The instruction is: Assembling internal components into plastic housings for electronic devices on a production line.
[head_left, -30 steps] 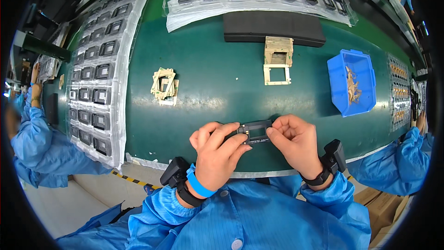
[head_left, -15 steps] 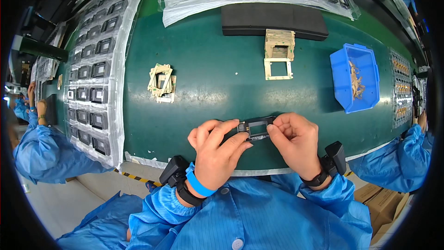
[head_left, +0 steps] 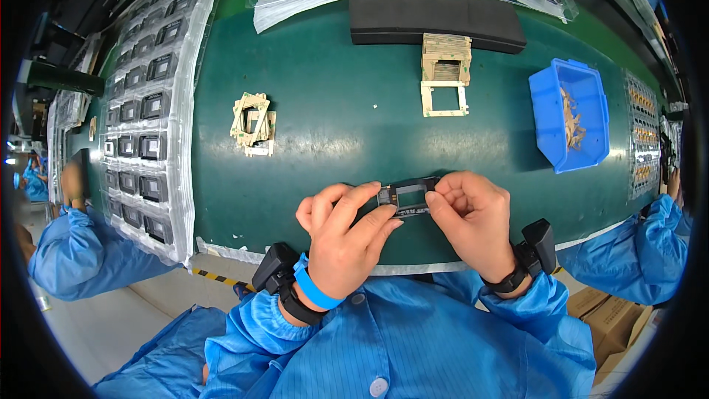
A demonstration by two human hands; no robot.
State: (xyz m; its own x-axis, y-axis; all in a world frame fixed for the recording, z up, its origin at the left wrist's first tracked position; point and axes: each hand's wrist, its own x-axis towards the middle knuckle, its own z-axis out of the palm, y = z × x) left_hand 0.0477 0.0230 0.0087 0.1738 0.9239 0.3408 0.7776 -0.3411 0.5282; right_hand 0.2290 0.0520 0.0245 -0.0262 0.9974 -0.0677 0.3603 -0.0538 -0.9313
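Grip on the black frame (head_left: 412, 211) is shared by both hands, and the piece is held above the near edge of the green tabletop (head_left: 332, 170), in front of the person's chest. Its left end is pinched by the left hand (head_left: 344, 230), fingertips being set against the upper and lower edges. Its right end is grasped by the right hand (head_left: 476, 216), with the thumb laid on the face beside the rectangular opening and the other fingers curled in; what is touched on the underside cannot be told.

A twist could be caused if the two ends were pushed unevenly, since the side bars around the opening look thin. The piece could also be dropped if either pinch were loosened, as only small areas appear to be covered by the fingertips. Smudges or scratches could be left by the right thumb if it were slid inward across the opening.

Farther off, a loose pile of pale frames (head_left: 252, 124) is seen at the left, its pieces crossed at odd angles; edges there could be bent or stuck together if the pile were brushed by a sleeve. A neater stack of pale frames (head_left: 446, 59) is propped near a black block (head_left: 436, 21), and could be fanned out by a knock. Brown scraps (head_left: 572, 122) are held in a blue bin (head_left: 545, 114), from which they could be spilled by a bump.
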